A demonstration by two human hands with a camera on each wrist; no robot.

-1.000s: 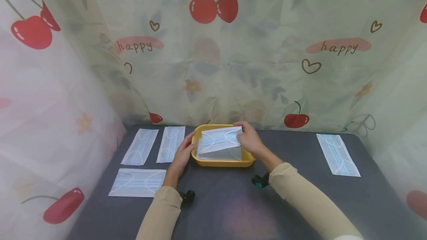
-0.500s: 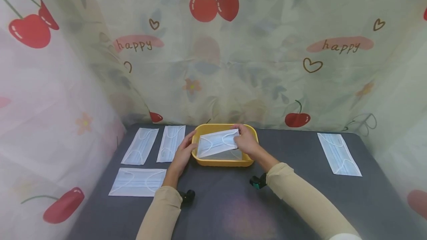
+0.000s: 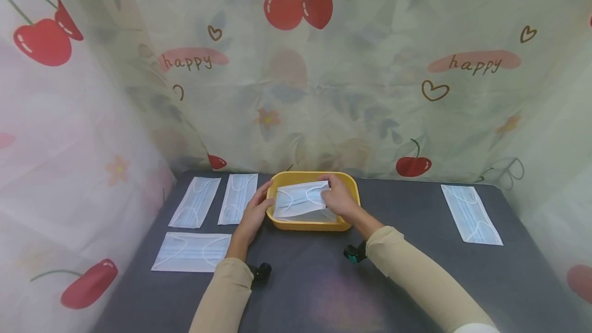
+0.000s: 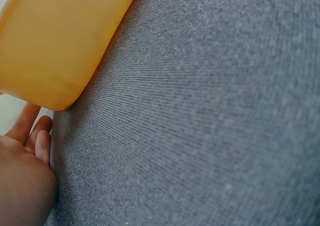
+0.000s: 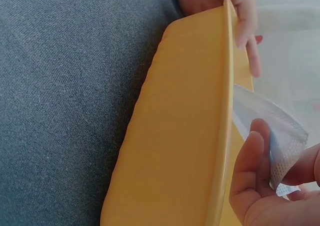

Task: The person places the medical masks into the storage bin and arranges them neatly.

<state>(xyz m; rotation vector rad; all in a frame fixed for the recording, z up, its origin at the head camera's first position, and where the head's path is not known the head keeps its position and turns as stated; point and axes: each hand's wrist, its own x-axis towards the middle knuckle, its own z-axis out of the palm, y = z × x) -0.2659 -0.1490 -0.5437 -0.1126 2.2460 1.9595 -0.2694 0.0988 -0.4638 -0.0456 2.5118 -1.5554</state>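
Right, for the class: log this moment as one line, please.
left hand: holds yellow tray | right hand: pinches face mask over tray | table: three masks left of tray, one right

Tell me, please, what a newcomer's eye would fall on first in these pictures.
Probably the yellow, rounded rectangular plastic-looking tray at the far middle of the dark grey tabletop, with the left hand at its left end. Over it, the right hand pinches a pale blue-and-white pleated face mask in its fingers. Next come the big red cherries printed on the pale patterned backdrop, top centre.
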